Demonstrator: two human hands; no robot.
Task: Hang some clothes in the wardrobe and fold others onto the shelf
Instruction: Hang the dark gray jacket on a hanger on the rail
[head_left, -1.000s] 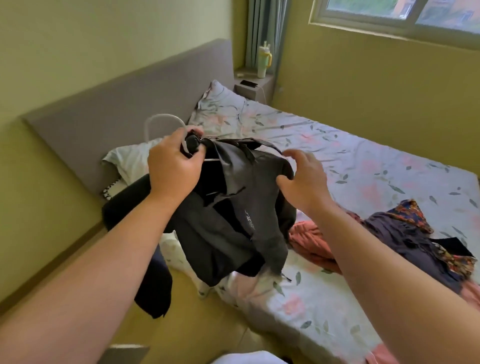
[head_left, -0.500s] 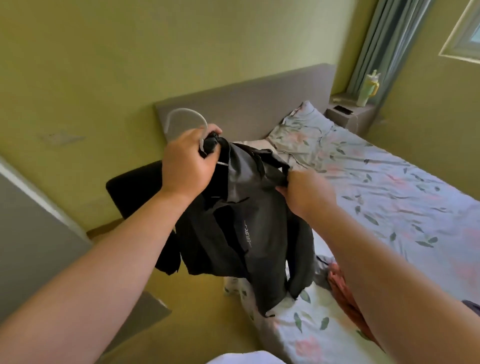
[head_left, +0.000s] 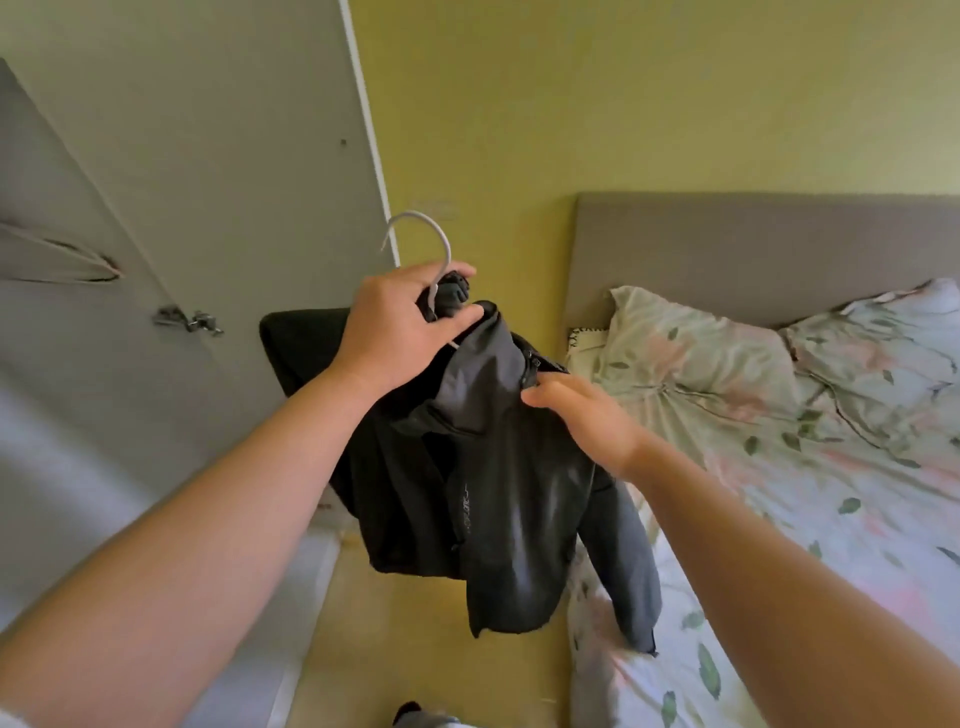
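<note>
A dark grey jacket (head_left: 519, 499) hangs on a hanger whose pale hook (head_left: 421, 228) curves up above my left hand (head_left: 400, 327). My left hand grips the hanger's black neck, holding the jacket in the air between the wardrobe and the bed. My right hand (head_left: 582, 415) touches the jacket's right shoulder near the collar, fingers fairly straight. The grey wardrobe door (head_left: 197, 208) stands at the left with a metal latch (head_left: 187, 319).
The bed (head_left: 779, 519) with floral sheet and two pillows (head_left: 701, 358) fills the right, its grey headboard (head_left: 753, 249) against the yellow wall. A narrow strip of yellow floor (head_left: 415, 649) runs between bed and wardrobe.
My view has swung left from the bed to the wardrobe door. The jacket on its hanger has come along in my left hand; my right hand has loosened from gripping the shoulder to touching it.
</note>
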